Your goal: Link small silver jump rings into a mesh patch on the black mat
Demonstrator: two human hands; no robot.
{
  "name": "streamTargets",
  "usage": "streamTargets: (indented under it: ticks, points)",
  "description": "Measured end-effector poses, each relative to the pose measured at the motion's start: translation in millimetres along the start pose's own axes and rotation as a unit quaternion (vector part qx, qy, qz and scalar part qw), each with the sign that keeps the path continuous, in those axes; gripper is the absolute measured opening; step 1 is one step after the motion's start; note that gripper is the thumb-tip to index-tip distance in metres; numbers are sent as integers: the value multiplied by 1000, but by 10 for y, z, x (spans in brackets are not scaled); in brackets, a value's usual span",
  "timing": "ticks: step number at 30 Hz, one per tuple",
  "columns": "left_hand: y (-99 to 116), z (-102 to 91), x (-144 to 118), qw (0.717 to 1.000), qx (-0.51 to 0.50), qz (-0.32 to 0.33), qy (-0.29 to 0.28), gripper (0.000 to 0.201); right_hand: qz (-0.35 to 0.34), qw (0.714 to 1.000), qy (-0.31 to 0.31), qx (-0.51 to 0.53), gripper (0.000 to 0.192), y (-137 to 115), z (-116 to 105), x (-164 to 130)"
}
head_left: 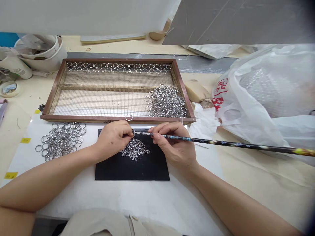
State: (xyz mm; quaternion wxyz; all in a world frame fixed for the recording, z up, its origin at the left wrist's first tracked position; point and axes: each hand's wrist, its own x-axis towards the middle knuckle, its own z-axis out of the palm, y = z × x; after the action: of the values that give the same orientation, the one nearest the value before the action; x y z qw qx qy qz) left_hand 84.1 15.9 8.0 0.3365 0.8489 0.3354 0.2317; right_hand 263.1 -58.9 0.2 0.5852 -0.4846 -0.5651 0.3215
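Observation:
My left hand (113,137) pinches a small metal ring (133,132) over a black mat (130,167). My right hand (172,144) grips a long dark patterned stick (233,144), its tip touching the ring at my left fingertips. A small heap of tiny silver pieces (135,149) lies on the mat between both hands. Beyond the hands stands a wooden mesh tray (52,98) with rows of rings (118,67) along its far side and a pile of rings (167,101) at its right corner.
A loose heap of rings (61,139) lies left of the mat. One ring (128,117) rests on the tray's front rim. A white plastic bag (265,95) fills the right side. Stacked white bowls (39,52) stand at the far left.

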Motion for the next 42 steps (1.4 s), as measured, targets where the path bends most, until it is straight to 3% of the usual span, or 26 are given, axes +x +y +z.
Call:
streamTargets:
  ticks: [6,15,25,34,42]
  points:
    - [13,-3,-1,1000,-4,-3,7,16,66,997,25,-31,15,14,-45,-24]
    - [5,-1,5,1000,-4,2,12,16,135,987,-19,-81,14,3,-44,-29]
    - [10,-3,10,1000,-5,2,10,16,119,989,-28,-87,14,-14,-37,-27]
    - [12,-10,2,1000,-5,1,4,18,46,999,16,11,14,-12,-32,-12]
    - [21,-13,-5,1000,-6,-5,-1,16,26,999,12,15,14,-1,-2,-14]
